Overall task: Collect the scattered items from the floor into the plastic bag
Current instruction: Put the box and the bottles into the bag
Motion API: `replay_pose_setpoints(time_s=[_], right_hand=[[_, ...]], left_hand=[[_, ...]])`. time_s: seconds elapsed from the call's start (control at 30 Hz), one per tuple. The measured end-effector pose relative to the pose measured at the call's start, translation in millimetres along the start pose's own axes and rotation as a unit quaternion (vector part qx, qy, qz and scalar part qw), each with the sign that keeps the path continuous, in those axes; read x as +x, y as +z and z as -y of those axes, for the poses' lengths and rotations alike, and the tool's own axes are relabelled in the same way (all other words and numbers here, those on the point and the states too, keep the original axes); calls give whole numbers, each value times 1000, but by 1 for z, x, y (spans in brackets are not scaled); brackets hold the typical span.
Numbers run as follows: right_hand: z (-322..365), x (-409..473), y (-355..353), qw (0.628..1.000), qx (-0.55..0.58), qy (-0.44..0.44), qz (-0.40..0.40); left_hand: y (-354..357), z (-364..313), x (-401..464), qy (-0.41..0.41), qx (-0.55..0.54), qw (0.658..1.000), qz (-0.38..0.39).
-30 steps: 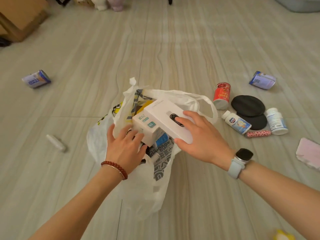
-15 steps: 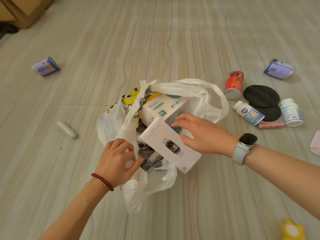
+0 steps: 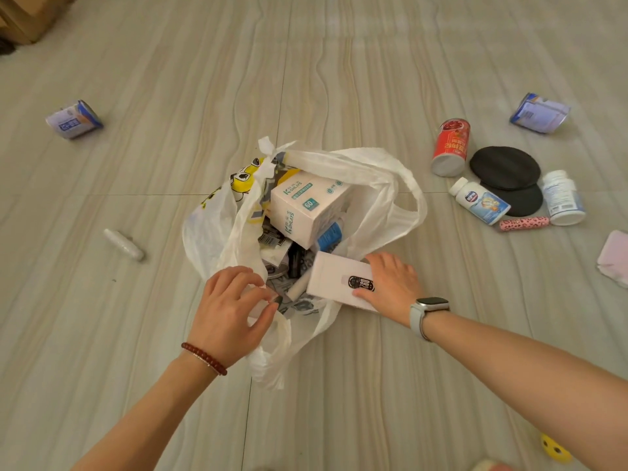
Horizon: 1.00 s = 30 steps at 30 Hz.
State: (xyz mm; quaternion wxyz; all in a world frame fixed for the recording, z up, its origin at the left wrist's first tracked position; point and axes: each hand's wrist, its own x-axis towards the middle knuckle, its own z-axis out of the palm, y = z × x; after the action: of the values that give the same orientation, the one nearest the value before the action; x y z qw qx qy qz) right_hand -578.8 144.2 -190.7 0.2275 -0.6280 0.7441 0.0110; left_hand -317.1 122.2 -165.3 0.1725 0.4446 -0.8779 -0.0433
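— Since half a second ago, the flat white box [image 3: 336, 283] has slid toward the near right rim of the plastic bag [image 3: 380, 185], and the right hand [image 3: 390, 283] has come round to its right end.

— How does that hand hold it?

— Fingers spread over the box's right end, thumb along the near edge by the black oval label; the grip is closed on the box, which lies tilted across the bag's rim, partly over the opening.

— And the left hand [image 3: 231, 311]?

— It pinches the near edge of the bag between thumb and fingers, pulling the mouth wide. A red bead bracelet [image 3: 204, 358] sits on that wrist, a watch [image 3: 428, 311] on the other.

— What is inside the bag?

— A tissue box [image 3: 306, 209] marked 60, leaning on dark printed packets.

— What lies outside on the floor [image 3: 339, 79]?

— To the right: a red can [image 3: 450, 147] on its side, two black discs [image 3: 506, 168], two white pill bottles [image 3: 479, 200], a pink spotted tube [image 3: 523, 223] and a blue-white can [image 3: 540, 112]. To the left, well apart: another blue-white can [image 3: 74, 119] and a small wrapped roll [image 3: 124, 244].
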Motion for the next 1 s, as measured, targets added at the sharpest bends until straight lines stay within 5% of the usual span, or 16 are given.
replay_pose_setpoints(time_s=[0.2,0.43,0.63,0.83,1.0], right_hand=[[-11,-11,13,999,-21,26,41],[25,-29,-36,972,124,-155,-124],[80,-11,-39,984,27,-160,-80],[124,18,-32,975,167,-134,-69],[104,28,-14,946,-42,-285,-150]], left_hand=[[7,0,-6,-20,3,1000,9],[5,2,-6,-26,-10,999,-29],[-4,10,-3,-64,0,995,-74],[-17,25,-5,-87,25,989,-120],[-16,28,-9,-83,33,992,-87]])
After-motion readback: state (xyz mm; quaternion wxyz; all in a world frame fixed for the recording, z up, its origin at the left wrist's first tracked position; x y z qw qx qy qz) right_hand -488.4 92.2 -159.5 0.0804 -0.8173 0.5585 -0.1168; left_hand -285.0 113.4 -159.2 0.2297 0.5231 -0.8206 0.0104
